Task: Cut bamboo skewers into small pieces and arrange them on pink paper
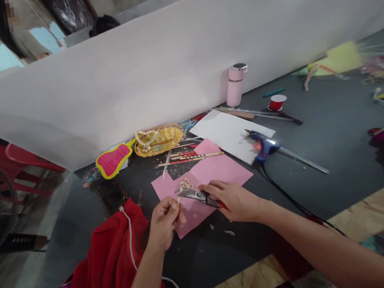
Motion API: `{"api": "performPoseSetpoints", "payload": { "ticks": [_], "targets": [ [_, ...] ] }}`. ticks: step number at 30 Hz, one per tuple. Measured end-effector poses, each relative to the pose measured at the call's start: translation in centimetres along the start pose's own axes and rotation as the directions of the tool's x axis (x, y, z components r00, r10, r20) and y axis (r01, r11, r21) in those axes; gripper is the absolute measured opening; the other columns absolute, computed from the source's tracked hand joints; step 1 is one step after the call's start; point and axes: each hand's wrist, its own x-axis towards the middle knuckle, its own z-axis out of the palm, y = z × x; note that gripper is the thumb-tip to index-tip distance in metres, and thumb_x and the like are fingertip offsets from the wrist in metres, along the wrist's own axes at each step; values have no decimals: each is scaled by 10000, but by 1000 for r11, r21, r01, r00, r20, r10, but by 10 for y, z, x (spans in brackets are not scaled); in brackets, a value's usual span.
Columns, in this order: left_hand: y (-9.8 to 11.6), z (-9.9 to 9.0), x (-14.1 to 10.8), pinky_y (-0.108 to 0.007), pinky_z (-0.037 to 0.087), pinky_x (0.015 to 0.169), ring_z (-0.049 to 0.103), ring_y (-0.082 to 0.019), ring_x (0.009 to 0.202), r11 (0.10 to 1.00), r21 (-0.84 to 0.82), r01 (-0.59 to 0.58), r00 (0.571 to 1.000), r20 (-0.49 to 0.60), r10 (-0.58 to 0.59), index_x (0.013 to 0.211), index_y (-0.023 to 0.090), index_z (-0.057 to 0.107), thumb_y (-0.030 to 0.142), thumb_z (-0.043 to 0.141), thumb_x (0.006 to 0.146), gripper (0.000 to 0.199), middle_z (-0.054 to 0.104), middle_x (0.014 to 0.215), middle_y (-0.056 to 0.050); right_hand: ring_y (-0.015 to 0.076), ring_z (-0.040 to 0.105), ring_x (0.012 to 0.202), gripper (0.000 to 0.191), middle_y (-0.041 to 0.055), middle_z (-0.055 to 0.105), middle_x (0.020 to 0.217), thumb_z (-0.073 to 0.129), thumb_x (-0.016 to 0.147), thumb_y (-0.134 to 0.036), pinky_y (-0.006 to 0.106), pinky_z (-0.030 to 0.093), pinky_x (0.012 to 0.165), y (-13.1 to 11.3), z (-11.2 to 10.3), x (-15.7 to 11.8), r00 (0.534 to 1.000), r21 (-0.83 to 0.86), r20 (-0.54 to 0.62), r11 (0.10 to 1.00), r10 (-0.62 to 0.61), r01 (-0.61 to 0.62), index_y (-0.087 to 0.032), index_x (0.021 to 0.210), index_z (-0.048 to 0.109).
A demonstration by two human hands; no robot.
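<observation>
My left hand [164, 223] is closed in a pinch on a thin pale stick [178, 200], whose upper end stands out past the fingertips. My right hand [236, 199] grips a pair of cutting pliers [197, 195] with red handles. The jaws of the pliers meet the stick just above my left fingers. Behind the jaws, a small heap of short pale pieces [185, 183] lies on pink paper [231, 169]. Several patterned sticks [190, 158] lie at the paper's far edge.
A blue glue gun [265, 145] rests by a white board [228, 130], its cable trailing forward. Behind stand a pink flask [235, 86] and a wicker basket [167, 139]. A pink-and-yellow paddle [114, 161], a phone [110, 197] and red cloth [104, 257] lie left. A white partition [151, 77] closes the back.
</observation>
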Motion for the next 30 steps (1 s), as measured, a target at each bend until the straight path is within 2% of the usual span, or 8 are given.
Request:
{"api": "performPoseSetpoints", "payload": {
  "ticks": [3, 10, 12, 18, 22, 26, 30],
  "targets": [
    [-1, -1, 1, -158, 130, 373, 266, -26, 355, 1000, 26, 1, 1000, -13, -1, 697, 166, 455, 432, 639, 762, 330, 564, 474, 22, 225, 526, 1005, 643, 107, 541, 1084, 467, 705, -40, 338, 430, 858, -4, 0, 0, 999, -27, 18, 999, 32, -31, -165, 1325, 356],
    [-6, -1, 4, -169, 141, 379, 271, -27, 349, 983, 177, -37, 994, -95, 55, 760, 153, 499, 430, 579, 809, 292, 556, 484, 33, 197, 570, 858, 588, 79, 558, 1030, 479, 754, -98, 277, 416, 725, -14, 3, 0, 977, -116, 48, 973, 206, -199, -220, 1317, 361],
    [-6, 0, 4, -171, 148, 383, 264, -27, 354, 973, 220, -62, 989, -114, 89, 775, 153, 509, 425, 570, 815, 282, 569, 509, 31, 200, 570, 867, 573, 79, 558, 1030, 477, 762, -108, 276, 414, 724, -15, 5, 1, 974, -129, 41, 968, 223, -216, -222, 1312, 365],
    [-3, 0, 3, -178, 278, 451, 422, -64, 460, 914, 379, -142, 961, -168, 219, 747, 147, 566, 401, 609, 787, 261, 640, 627, -10, 216, 546, 969, 617, 91, 542, 1080, 485, 730, -90, 303, 421, 801, -12, 6, 3, 978, -116, 23, 972, 209, -205, -206, 1321, 352],
    [-3, -2, 1, -178, 238, 425, 363, -54, 406, 956, 269, -116, 974, -156, 162, 716, 153, 533, 412, 631, 767, 282, 635, 570, -6, 222, 530, 1004, 657, 104, 534, 1106, 475, 700, -53, 333, 428, 847, -6, 4, 2, 995, -44, 9, 994, 96, -96, -177, 1331, 340],
    [1, 1, -3, -170, 161, 391, 290, -35, 358, 997, 66, -37, 998, -41, 40, 684, 166, 466, 432, 686, 709, 347, 613, 503, -3, 222, 518, 1037, 649, 108, 532, 1136, 472, 694, -40, 342, 427, 888, -3, 0, 1, 1000, 29, -17, 999, -18, 19, -167, 1321, 362],
    [5, 3, -4, -168, 134, 375, 303, -39, 342, 999, -32, 34, 999, 28, -33, 669, 175, 442, 439, 732, 652, 392, 585, 461, 3, 224, 522, 1027, 668, 102, 542, 1117, 480, 670, -39, 341, 432, 878, -3, -2, 1, 999, 23, -21, 999, -40, 40, -177, 1316, 380]
  ]
}}
